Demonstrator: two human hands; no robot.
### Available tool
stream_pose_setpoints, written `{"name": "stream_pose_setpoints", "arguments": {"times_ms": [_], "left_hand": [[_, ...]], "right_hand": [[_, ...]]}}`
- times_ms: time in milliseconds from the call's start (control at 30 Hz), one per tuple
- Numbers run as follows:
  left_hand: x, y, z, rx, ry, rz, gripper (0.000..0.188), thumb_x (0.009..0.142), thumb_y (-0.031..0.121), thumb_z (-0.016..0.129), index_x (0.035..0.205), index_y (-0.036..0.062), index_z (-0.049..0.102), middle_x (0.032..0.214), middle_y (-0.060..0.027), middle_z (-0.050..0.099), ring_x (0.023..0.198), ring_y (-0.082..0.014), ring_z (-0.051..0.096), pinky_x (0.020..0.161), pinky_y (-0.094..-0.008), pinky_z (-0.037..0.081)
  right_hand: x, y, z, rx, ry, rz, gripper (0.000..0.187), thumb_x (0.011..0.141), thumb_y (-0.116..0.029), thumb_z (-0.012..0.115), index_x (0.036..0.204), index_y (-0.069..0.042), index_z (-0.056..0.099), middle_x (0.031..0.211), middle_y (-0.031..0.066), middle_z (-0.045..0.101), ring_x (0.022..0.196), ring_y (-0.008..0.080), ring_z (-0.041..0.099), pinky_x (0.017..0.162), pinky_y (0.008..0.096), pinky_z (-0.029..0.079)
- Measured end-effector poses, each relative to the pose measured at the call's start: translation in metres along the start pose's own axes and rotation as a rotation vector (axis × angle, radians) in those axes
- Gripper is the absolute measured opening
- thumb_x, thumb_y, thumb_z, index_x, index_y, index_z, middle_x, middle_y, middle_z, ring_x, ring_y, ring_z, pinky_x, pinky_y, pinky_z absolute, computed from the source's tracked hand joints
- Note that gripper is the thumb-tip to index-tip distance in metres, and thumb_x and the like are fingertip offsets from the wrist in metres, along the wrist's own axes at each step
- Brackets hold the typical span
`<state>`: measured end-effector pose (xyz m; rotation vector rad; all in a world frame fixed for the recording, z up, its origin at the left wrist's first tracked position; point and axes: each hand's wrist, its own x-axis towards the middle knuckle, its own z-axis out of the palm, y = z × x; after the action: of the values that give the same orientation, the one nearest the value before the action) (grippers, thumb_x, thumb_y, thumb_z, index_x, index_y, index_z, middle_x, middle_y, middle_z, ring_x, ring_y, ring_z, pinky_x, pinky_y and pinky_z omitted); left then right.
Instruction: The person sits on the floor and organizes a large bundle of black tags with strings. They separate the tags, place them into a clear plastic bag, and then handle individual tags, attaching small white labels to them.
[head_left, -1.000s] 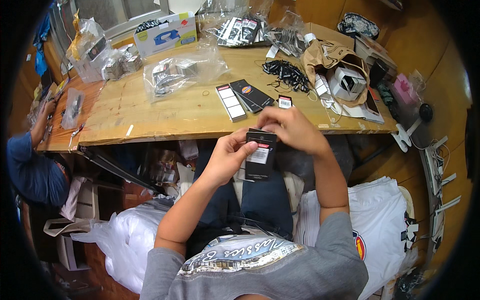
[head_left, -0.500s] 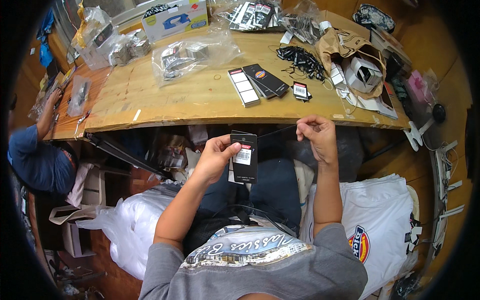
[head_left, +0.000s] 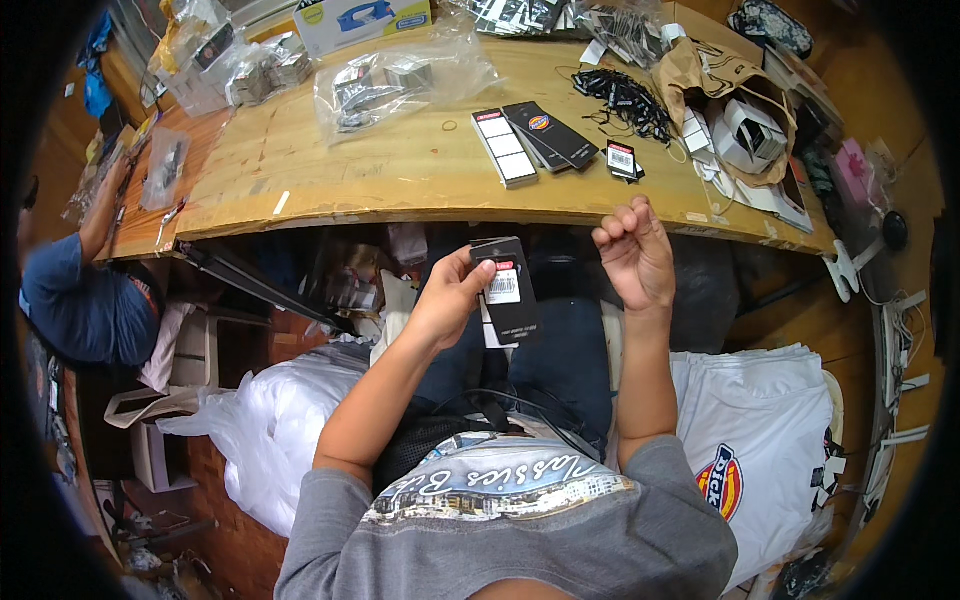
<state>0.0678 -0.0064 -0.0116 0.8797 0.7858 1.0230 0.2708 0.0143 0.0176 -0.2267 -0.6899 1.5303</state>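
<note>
The left hand (head_left: 450,290) is closed in a pinch grip, thumb in front and fingers behind, on the upper left edge of the black hang tags (head_left: 515,318). The tags are positioned over the lap, in front of the table (head_left: 320,180); the front tag carries a white label. The right hand (head_left: 637,262) is raised at the table's front edge, apart from the tags, fingers curled toward the thumb; whether a thin cord is held cannot be told.

On the table, beyond the right hand, lie small labelled tags (head_left: 621,158). To their left are long black tags (head_left: 560,135) and a white tag stack (head_left: 505,150). Farther back lies a bundle of black cords (head_left: 630,100), with a brown paper bag (head_left: 685,75) to its right.
</note>
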Motion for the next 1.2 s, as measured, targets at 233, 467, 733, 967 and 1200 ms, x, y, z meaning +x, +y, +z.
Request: {"name": "stream_pose_setpoints", "arguments": {"times_ms": [233,467,733,967,1200], "left_hand": [[0.001,0.001,0.005,-0.096,0.015,0.046,0.021,0.084,0.011,0.042,0.102,0.0006,0.042,0.093,-0.0109,0.055,0.084,-0.0185,0.055,0.073,-0.0311,0.046],[0.0,-0.015,0.01,0.093,0.098,0.178,0.02,0.079,0.003,0.049,0.098,0.0006,0.045,0.088,-0.0042,0.055,0.079,-0.008,0.05,0.071,-0.0214,0.041],[-0.007,-0.013,0.012,0.361,0.206,0.271,0.022,0.072,-0.002,0.056,0.093,-0.0012,0.052,0.08,-0.0038,0.059,0.07,-0.0068,0.052,0.065,-0.0201,0.042],[-0.01,-0.007,0.017,0.712,0.207,0.564,0.021,0.07,-0.002,0.058,0.09,-0.0007,0.056,0.077,-0.0084,0.061,0.069,-0.0072,0.056,0.061,-0.0204,0.044],[-0.015,-0.002,0.018,1.065,0.115,0.833,0.026,0.066,-0.005,0.058,0.091,0.0031,0.056,0.079,-0.0127,0.059,0.069,-0.0236,0.059,0.059,-0.0263,0.046]], "right_hand": [[-0.021,0.021,0.011,-0.725,0.007,-0.02,0.017,0.075,-0.004,0.054,0.09,0.002,0.058,0.066,0.0061,0.056,0.059,0.0091,0.051,0.058,0.0195,0.042],[-0.031,0.05,0.019,-0.92,0.131,0.081,0.009,0.072,0.0,0.057,0.08,0.003,0.058,0.066,0.0039,0.058,0.058,0.006,0.052,0.053,0.0178,0.042],[-0.038,0.055,0.01,-1.047,0.164,-0.03,0.007,0.07,-0.004,0.061,0.071,0.002,0.057,0.057,0.0016,0.055,0.051,0.0031,0.047,0.046,0.0165,0.037],[-0.037,0.057,0.005,-1.043,0.151,-0.02,0.008,0.07,-0.005,0.061,0.07,0.002,0.056,0.057,0.0005,0.054,0.051,0.0021,0.046,0.046,0.0164,0.037],[-0.037,0.05,0.006,-0.929,0.126,0.113,0.008,0.073,-0.005,0.058,0.07,0.001,0.053,0.063,0.0002,0.054,0.056,0.0024,0.047,0.05,0.0155,0.037]]}}
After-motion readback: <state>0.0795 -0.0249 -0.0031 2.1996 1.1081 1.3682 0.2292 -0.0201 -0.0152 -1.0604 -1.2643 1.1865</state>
